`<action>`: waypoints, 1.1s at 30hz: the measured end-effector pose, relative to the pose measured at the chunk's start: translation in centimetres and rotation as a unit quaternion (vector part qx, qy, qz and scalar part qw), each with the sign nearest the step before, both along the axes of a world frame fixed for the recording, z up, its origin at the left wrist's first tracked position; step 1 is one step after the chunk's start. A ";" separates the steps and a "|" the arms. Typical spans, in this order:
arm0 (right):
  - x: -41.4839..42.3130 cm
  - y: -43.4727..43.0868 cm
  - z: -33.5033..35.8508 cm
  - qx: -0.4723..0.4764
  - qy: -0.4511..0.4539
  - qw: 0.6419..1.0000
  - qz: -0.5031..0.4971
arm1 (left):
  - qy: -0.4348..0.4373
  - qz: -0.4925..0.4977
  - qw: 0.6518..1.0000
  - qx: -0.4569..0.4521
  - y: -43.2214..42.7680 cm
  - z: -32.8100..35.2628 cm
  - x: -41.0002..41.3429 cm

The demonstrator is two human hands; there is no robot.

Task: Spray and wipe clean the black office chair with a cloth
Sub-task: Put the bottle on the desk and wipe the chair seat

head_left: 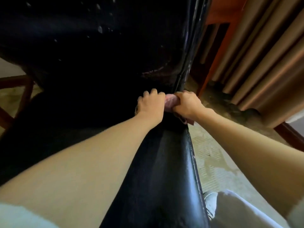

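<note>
The black office chair [102,66] fills the view. Its padded surface runs from under both forearms out past the hands, and its stitched edge [191,153] passes just under the right wrist. Beyond the hands, up and to the left, pale spray droplets [100,28] dot the leather, so I judge the spraying done there and the wiping step in hand. It is being worked at the fold in the upholstery where both hands meet.

To the right of the right hand hang tan curtains [263,63]. Between them and the chair stands a reddish wooden table leg [218,46]. Below the right forearm lies pale carpet [213,153].

The left hand [150,102] sits knuckles up with fingers curled against the leather. Whether it pinches the cloth or only braces on the chair, I cannot tell. The right hand [185,106] is just beside it, fingers wrapped round the pink cloth [170,102]. The cloth bunches in the gap between the two hands and is pressed into the fold at the chair's edge.

The next move probably calls for drawing the cloth along that fold with firm pressure. It should then sweep up toward the droplets beyond the hands, which look unwiped.

No spray bottle or other container is in view.
</note>
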State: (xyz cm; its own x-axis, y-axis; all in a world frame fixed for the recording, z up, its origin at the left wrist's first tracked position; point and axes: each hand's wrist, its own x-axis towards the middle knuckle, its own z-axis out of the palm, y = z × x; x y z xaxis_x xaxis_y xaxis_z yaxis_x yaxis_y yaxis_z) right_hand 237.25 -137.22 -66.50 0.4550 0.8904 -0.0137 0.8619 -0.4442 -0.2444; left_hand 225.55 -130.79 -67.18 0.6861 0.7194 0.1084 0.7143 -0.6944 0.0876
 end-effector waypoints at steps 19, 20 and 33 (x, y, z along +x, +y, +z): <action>-12.9 -13.7 0.6 -0.083 0.060 0.994 0.021 | 0.059 -0.032 0.993 -0.101 -12.8 1.6 -13.8; -13.9 -14.8 0.7 -0.089 0.060 0.994 0.023 | 0.063 -0.032 0.992 -0.102 -13.9 1.8 -14.8; -18.5 -17.9 0.8 -0.066 0.037 0.996 0.046 | 0.062 -0.024 0.992 -0.105 -17.4 2.3 -20.3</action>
State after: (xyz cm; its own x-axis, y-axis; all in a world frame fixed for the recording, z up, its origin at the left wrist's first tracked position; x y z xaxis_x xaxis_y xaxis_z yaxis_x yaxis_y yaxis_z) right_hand 218.75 -155.14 -65.69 0.3656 0.9163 -0.1635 0.8821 -0.3972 -0.2533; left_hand 205.24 -148.17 -64.93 0.7191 0.6831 -0.1275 0.6948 -0.7037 0.1485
